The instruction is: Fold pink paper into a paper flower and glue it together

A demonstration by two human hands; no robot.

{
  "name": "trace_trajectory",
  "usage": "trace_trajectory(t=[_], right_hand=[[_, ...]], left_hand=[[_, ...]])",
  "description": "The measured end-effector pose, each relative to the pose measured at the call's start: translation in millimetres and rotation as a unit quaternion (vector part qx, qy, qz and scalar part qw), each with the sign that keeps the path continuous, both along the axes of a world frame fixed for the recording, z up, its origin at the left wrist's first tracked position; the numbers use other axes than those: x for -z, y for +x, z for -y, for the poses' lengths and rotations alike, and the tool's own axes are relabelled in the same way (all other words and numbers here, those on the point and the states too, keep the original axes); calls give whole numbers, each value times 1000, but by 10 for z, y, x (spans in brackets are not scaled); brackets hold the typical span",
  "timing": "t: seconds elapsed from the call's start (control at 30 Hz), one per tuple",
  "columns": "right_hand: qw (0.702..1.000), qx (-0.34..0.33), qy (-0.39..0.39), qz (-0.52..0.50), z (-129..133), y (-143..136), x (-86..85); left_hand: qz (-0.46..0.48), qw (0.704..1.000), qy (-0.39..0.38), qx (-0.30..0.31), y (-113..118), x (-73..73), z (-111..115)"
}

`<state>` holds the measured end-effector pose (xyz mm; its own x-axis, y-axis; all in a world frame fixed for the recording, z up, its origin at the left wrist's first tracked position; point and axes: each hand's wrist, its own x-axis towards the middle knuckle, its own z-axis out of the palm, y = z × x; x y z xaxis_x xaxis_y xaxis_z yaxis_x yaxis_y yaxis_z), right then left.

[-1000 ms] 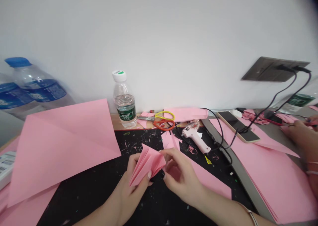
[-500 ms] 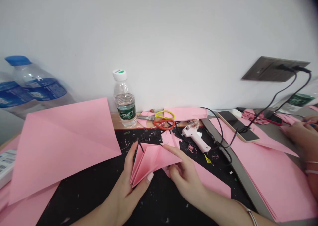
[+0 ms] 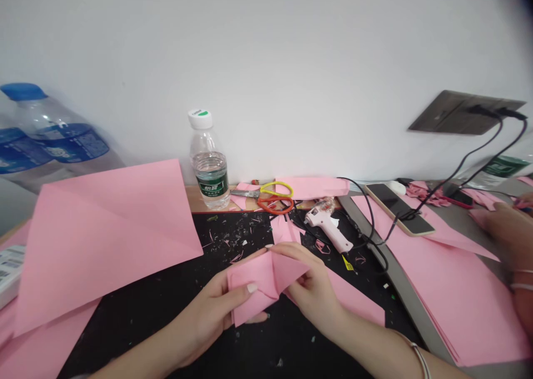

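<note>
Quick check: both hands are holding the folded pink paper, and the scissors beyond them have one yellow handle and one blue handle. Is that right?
Not quite: the second handle on the scissors is orange-red, not blue, as the head view shows. The rest stands: left hand and right hand hold the folded pink paper, and the other handle is yellow.

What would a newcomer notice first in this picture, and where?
Probably the folded pink paper piece, held by the left hand and the right hand at lower centre. Then the large pink paper sheet at left, and the metal scissors with yellow and orange handles, beyond the hands.
</note>
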<state>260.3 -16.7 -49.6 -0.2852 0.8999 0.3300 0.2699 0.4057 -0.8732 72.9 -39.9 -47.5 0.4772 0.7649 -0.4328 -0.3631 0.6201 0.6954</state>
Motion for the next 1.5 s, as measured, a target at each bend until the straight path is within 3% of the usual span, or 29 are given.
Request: trace_trajectory(t=[0.23,0.5,0.7,0.97,1.23,1.5], right_hand=[[1000,10,17,-15,-6,23,9],[1000,22,16,-6,4,-14,15],[985,-65,122,100,-11,67,58],[952,-154,149,218,-10,93,-20],[942,-179,166,232,-12,73,-49],[940,-188,157,239,-12,89,-43]], left_hand=[[-16,999,8,27,18,-91,-32],[-43,998,20,45,22,-50,-25],[-38,999,-17,-2,5,-30,-38],[-49,998,-27,-38,-38,-85,-98],[-50,996,-29,-70,-76,-13,-110],[-54,997,-20,-58,-91,3,-119]])
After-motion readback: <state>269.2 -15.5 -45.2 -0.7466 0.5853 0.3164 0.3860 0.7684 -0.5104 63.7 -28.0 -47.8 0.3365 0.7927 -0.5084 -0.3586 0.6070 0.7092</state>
